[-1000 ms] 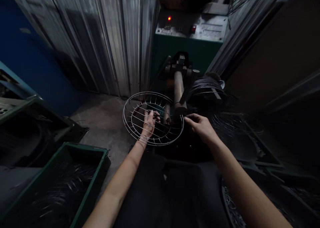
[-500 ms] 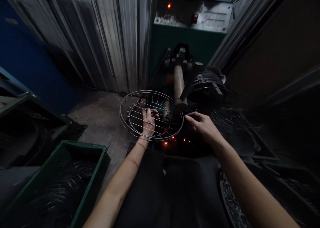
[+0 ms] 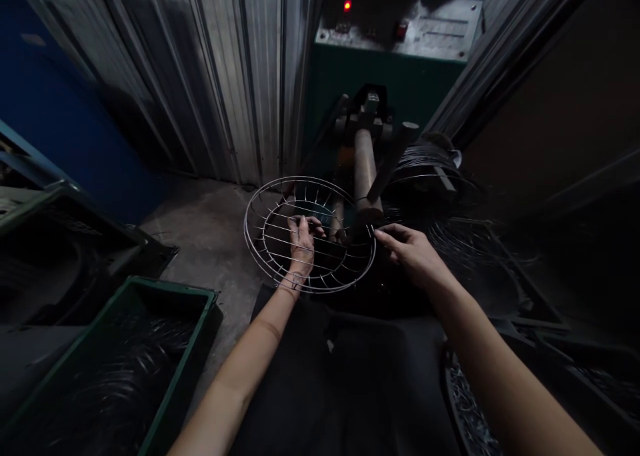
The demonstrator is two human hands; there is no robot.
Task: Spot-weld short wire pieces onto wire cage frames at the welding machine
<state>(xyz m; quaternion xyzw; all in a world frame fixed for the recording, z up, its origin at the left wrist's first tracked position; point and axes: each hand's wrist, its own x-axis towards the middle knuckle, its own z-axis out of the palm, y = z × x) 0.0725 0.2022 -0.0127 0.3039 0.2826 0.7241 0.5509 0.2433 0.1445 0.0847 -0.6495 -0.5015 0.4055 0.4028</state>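
Observation:
A round, shallow wire basket (image 3: 260, 249) with two rim rings and parallel cross wires lies tilted under the cylindrical arm of a welding machine (image 3: 366, 169). Its right edge is at the lower end of that arm. My left hand (image 3: 301, 243) is among the basket's wires, fingers curled, and supports it; part of the hand shows between the cross wires. At the basket's right rim, my right hand (image 3: 413, 253) is closed in a pinch of thumb and forefinger. Small bright wire ends show at its fingertips, but what exactly it pinches is too small to tell.
A green crate (image 3: 173, 369) of dark wire parts stands lower left. On the lower right, a container holds small metal pieces (image 3: 470, 403). Wire coils (image 3: 425, 156) lie right of the machine. A control panel (image 3: 400, 29) with a lit red lamp is behind, beside corrugated metal sheeting (image 3: 240, 76).
The orange sparks below the basket's right side have gone out. The whole view has shifted slightly; both hands stay at the basket, and its front right rim sits a little lower.

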